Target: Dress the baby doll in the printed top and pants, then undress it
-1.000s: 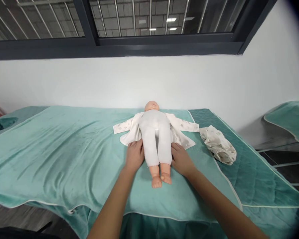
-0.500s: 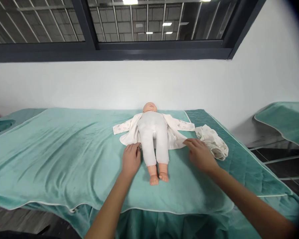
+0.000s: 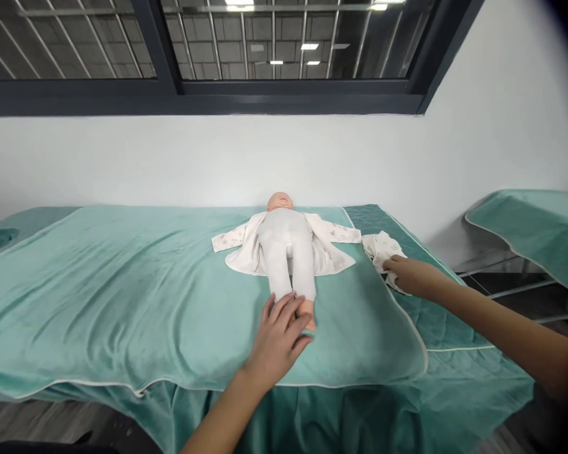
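Note:
A baby doll [image 3: 286, 230] with a white cloth body lies on its back, head toward the wall. Its arms are inside a white patterned baby shirt [image 3: 334, 258], which is spread open on both sides. My left hand [image 3: 281, 334] is over the doll's lower legs and feet, fingers apart, partly hiding them. At the right, my right hand [image 3: 409, 275] has its fingers closed on a crumpled white patterned baby garment [image 3: 383, 246] beside the shirt's sleeve. The garment's exact kind cannot be made out.
A light green blanket [image 3: 137, 302] with wrinkles covers the bed, over a darker quilted cover [image 3: 447, 325]. Behind is a white wall [image 3: 170, 157] below a dark-framed window [image 3: 293, 101]. Another green-covered bed [image 3: 539, 221] stands at the right.
My right hand has left the shirt's hem and moved right onto the crumpled garment, taking hold of it. My left hand has moved from the hem to the doll's feet.

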`<state>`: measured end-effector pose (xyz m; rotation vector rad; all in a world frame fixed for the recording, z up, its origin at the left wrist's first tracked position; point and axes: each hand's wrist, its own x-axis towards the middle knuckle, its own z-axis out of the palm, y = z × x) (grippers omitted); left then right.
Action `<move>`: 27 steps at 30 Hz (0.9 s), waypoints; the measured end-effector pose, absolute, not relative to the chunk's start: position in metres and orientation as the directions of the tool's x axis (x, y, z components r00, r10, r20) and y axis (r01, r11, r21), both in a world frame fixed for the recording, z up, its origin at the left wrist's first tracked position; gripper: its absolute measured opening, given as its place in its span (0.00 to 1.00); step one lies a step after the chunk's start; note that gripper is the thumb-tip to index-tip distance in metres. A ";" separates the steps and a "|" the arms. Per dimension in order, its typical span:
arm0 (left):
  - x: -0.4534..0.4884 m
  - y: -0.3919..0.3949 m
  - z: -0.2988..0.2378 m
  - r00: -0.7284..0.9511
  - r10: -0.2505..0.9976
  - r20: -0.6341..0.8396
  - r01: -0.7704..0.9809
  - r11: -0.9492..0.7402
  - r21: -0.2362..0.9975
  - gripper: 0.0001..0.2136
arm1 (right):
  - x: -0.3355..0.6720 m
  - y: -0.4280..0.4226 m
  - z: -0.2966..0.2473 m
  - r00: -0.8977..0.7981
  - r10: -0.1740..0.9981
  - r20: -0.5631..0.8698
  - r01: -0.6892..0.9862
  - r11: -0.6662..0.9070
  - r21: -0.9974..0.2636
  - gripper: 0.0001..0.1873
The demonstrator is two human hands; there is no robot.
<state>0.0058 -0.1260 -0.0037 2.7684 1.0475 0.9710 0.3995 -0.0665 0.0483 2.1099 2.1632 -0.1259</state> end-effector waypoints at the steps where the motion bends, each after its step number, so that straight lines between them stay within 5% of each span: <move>1: 0.007 -0.123 -0.004 0.582 0.605 0.544 0.609 -0.767 0.201 0.12 | 0.392 -0.063 0.057 -0.005 0.981 -0.196 1.000 0.007 0.010 0.20; 7: 0.009 -0.104 0.005 0.649 0.562 0.513 0.609 -0.788 0.093 0.09 | 0.335 -0.049 0.123 -0.110 0.968 -0.223 0.983 0.073 -0.170 0.16; 14: 0.007 -0.093 0.010 0.653 0.565 0.505 0.612 -0.786 0.089 0.12 | 0.272 -0.064 0.193 -0.258 0.931 -0.258 0.586 -0.062 -0.808 0.13; 19: 0.001 -0.097 0.014 0.600 0.621 0.504 0.518 -0.782 0.346 0.14 | 0.248 -0.066 0.202 -0.294 0.934 -0.201 0.229 -0.135 -0.964 0.14; 24: -0.004 -0.092 0.059 0.235 0.812 0.534 0.269 -0.583 0.767 0.14 | 0.224 -0.063 0.206 -0.246 0.967 -0.065 -0.052 -0.080 -0.995 0.15; 27: -0.004 -0.092 0.107 0.155 0.814 0.560 0.166 -0.580 0.798 0.16 | 0.206 -0.064 0.215 -0.280 0.960 0.021 -0.189 -0.033 -0.981 0.17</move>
